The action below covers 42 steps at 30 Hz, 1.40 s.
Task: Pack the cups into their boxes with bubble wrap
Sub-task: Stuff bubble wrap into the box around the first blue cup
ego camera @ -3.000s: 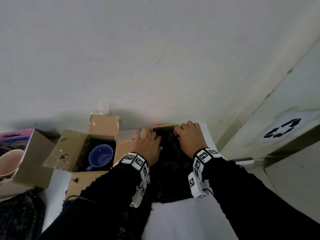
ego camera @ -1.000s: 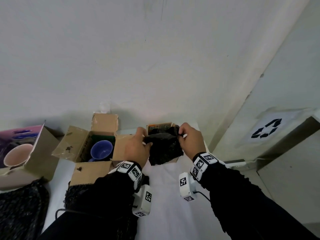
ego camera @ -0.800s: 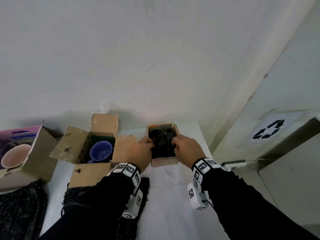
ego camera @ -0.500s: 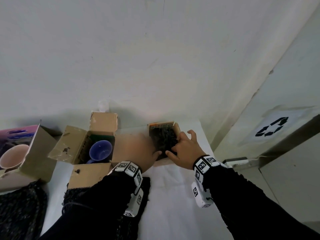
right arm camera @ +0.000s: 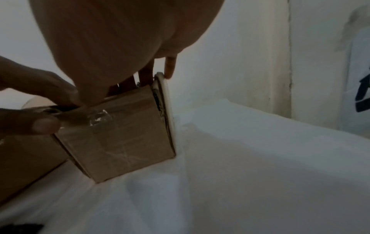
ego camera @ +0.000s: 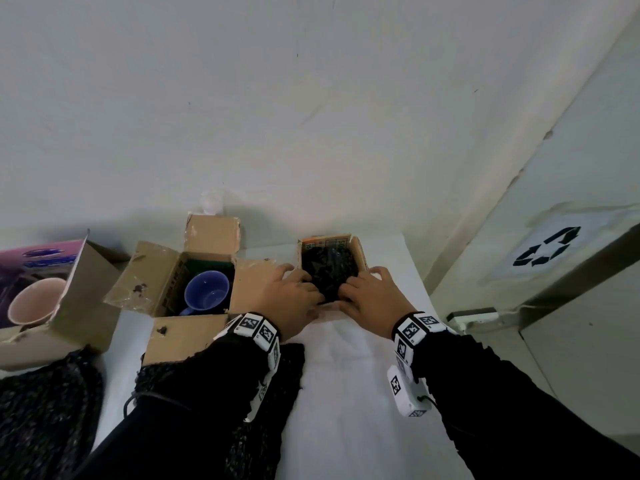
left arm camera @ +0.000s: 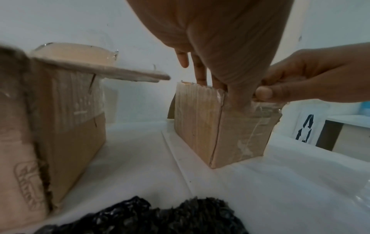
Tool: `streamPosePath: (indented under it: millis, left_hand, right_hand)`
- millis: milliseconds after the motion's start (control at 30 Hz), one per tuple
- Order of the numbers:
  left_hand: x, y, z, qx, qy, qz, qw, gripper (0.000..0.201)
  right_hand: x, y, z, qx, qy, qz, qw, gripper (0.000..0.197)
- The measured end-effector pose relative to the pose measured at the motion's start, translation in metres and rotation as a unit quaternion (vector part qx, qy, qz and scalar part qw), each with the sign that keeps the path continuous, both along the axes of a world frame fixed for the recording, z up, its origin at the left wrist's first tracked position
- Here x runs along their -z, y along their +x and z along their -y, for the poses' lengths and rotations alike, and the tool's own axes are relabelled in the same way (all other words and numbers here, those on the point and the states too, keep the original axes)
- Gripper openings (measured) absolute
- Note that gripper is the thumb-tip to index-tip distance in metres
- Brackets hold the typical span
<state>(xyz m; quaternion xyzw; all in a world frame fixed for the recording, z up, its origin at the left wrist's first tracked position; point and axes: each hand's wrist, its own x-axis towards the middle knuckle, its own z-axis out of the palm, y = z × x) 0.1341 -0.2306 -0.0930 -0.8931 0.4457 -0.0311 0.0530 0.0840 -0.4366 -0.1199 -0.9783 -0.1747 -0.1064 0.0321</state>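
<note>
The black bubble wrap (ego camera: 329,271) filled the small open cardboard box (ego camera: 360,252) on the white bench (ego camera: 346,393), with the left hand (ego camera: 289,303) and right hand (ego camera: 375,301) reaching in palm-down from either side. Each grip had fingers curled over the box's near rim onto the wrap, thumbs outside. Print on the far flap was unreadable; a recycling symbol (ego camera: 547,250) marked the cabinet at right.
</note>
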Motion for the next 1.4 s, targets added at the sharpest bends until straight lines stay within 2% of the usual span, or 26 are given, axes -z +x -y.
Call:
streamPosePath:
  millis: [67, 167, 233, 367, 433, 500, 533, 567, 667, 700, 733, 833, 933, 1000, 1100, 1167, 1200, 1300, 1400]
  left_hand:
    - [0.003, -0.005, 0.001, -0.003, 0.014, 0.010, 1.000, 0.016]
    - [0.005, -0.012, 0.003, -0.020, 0.039, 0.013, 0.999, 0.017]
    - [0.004, -0.015, 0.005, -0.053, 0.045, 0.017, 0.997, 0.022]
    - [0.002, -0.015, 0.004, -0.071, 0.048, -0.008, 0.996, 0.028]
    - [0.001, -0.011, 0.005, -0.089, 0.015, -0.037, 0.995, 0.037]
    - [-0.004, -0.004, 0.006, -0.132, -0.046, -0.074, 0.987, 0.047]
    - [-0.005, 0.000, 0.008, -0.147, -0.069, -0.083, 0.983, 0.044]
    - [-0.007, 0.002, 0.010, -0.153, -0.077, -0.080, 0.982, 0.037]
    - [-0.007, 0.004, 0.016, -0.139, -0.040, -0.037, 0.989, 0.033]
    - [-0.006, 0.004, 0.017, -0.126, -0.017, -0.022, 0.992, 0.034]
    - [-0.005, 0.003, 0.018, -0.118, 0.004, -0.009, 0.993, 0.037]
    - [0.001, 0.006, 0.015, -0.100, 0.014, 0.003, 0.995, 0.048]
    - [-0.003, 0.013, 0.013, -0.105, 0.016, 0.019, 0.994, 0.054]
    - [-0.011, 0.017, 0.014, -0.127, 0.035, 0.021, 0.991, 0.046]
    - [-0.019, 0.022, 0.020, -0.144, 0.055, 0.019, 0.988, 0.031]
    - [-0.020, 0.023, 0.026, -0.162, 0.049, 0.023, 0.985, 0.025]
    - [-0.020, 0.025, 0.027, -0.170, 0.041, 0.024, 0.984, 0.026]
    - [-0.017, 0.031, 0.026, -0.184, 0.039, 0.019, 0.982, 0.045]
    - [-0.016, 0.031, 0.024, -0.176, 0.057, 0.024, 0.983, 0.046]
  right_hand:
    - [-0.005, -0.003, 0.003, 0.005, -0.024, -0.018, 1.000, 0.054]
    - [-0.014, -0.006, 0.003, 0.014, -0.056, -0.078, 0.995, 0.079]
    - [-0.015, -0.009, 0.001, 0.022, -0.070, -0.097, 0.993, 0.082]
    - [-0.021, -0.009, -0.005, 0.050, -0.081, -0.143, 0.985, 0.076]
    - [-0.031, -0.003, -0.008, 0.067, -0.038, -0.141, 0.987, 0.050]
    - [-0.038, 0.006, -0.007, 0.097, 0.062, -0.103, 0.988, 0.028]
    - [-0.040, 0.009, -0.005, 0.102, 0.099, -0.077, 0.987, 0.023]
    - [-0.039, 0.013, -0.003, 0.094, 0.099, -0.047, 0.989, 0.021]
    - [-0.029, 0.020, 0.003, 0.041, 0.001, -0.017, 0.999, 0.025]
    - [-0.026, 0.021, 0.004, 0.027, -0.024, -0.014, 0.999, 0.020]
    - [-0.025, 0.020, 0.005, 0.016, -0.044, -0.008, 0.999, 0.014]
    - [-0.019, 0.017, 0.014, 0.001, -0.088, -0.015, 0.996, 0.023]
    - [-0.015, 0.022, 0.018, -0.032, -0.120, -0.002, 0.992, 0.016]
    - [-0.016, 0.028, 0.015, -0.014, -0.136, 0.015, 0.990, 0.006]
    - [-0.018, 0.034, 0.011, 0.071, -0.152, 0.025, 0.986, 0.012]
    - [-0.018, 0.037, 0.011, 0.094, -0.161, 0.027, 0.982, 0.017]
    - [-0.017, 0.039, 0.012, 0.094, -0.157, 0.030, 0.983, 0.021]
    - [-0.013, 0.040, 0.012, 0.107, -0.147, 0.028, 0.983, 0.031]
    - [-0.010, 0.040, 0.011, 0.135, -0.147, 0.033, 0.979, 0.023]
